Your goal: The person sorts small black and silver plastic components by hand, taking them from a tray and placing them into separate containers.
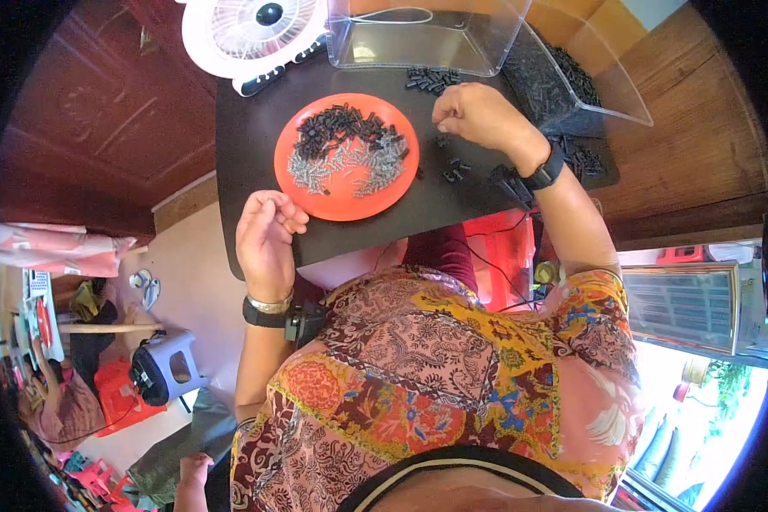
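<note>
On the dark table [256,162] is a round orange-red plate [346,207]. It holds a heap of small black cylinder-like pieces [337,128] and silver screws [375,166]. My left hand [266,230] is by the plate's lower left rim, palm up, fingers curled in and thumb against them. Whatever sits between those fingers is too small to make out. Over the table right of the plate, my right hand [484,117] has its fingertips pinched together, their contents hidden. Several loose black pieces [456,169] lie below it, with another small pile [433,80] beyond.
A white fan [256,38] stands at the back left. Behind the plate is a clear plastic bin [418,60]; another clear bin [563,85] at right holds many black pieces. A red stool [495,273] is under the table. Another person [64,410] is at far left.
</note>
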A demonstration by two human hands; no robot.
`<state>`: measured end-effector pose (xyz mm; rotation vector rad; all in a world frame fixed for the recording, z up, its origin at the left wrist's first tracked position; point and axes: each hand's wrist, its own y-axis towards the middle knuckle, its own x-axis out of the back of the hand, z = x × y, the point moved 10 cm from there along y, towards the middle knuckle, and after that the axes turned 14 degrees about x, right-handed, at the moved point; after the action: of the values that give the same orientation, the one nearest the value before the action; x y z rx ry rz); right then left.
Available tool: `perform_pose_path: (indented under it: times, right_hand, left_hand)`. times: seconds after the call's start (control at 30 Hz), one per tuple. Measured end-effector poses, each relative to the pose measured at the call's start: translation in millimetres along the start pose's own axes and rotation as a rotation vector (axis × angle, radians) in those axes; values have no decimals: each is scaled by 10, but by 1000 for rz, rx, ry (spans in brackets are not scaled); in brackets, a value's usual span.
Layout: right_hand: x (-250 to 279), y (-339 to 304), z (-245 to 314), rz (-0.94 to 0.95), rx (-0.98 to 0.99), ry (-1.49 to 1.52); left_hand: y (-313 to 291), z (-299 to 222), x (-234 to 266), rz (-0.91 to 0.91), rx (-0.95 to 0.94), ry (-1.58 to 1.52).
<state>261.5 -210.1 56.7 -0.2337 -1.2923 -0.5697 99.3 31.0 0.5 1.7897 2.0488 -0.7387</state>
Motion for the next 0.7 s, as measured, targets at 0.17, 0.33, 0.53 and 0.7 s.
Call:
perform_pose_path:
  times: [0.17,0.33,0.53,0.7]
  right_hand:
    - [-181,-59,-154,85,-78,-145]
    - [-276,-82,-110,180,-47,-140]
    - [-329,-99,-100,74,46,-157]
    - [-114,-159,-88,-151,95,-137]
  left_hand:
    - [-45,46,15,-1,18,-20]
    - [-58,94,31,14,30,-9]
    - [-23,157,-55,53,54,36]
    - [38,138,-227,70,60,55]
